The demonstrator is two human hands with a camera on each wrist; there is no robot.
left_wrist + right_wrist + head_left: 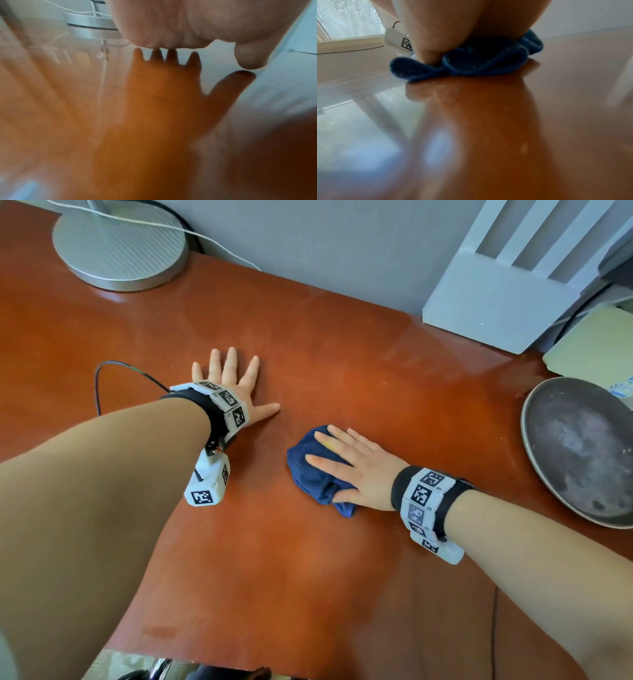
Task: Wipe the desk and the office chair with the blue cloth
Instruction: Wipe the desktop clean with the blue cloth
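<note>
A person's right hand presses a bunched blue cloth flat against the polished reddish-brown counter. The grip is nearly fully open: the fingers lie straight and slightly spread across the top of the cloth, while the thumb bends around its near edge. From the right wrist view, the palm bears down on the cloth, whose folds bulge out on both sides beneath the hand and sit directly on the counter.

The cloth is crumpled into a rough lump rather than spread out. Its longer run goes from just beyond the fingertips back to a corner poking out under the heel of the hand, roughly in line with the fingers, which point away from the person and toward their left.

Just to the left of that grip and a little farther from the person, the left hand rests palm-down on the bare counter, fingers splayed wide and holding nothing; the left wrist view shows the fingertips meeting their own reflection in the glossy surface.

Well beyond the left hand stands a round silver stand base. Well to the right of the cloth hand lies a dark round pan, and beyond that a white slatted device sits against the wall.
</note>
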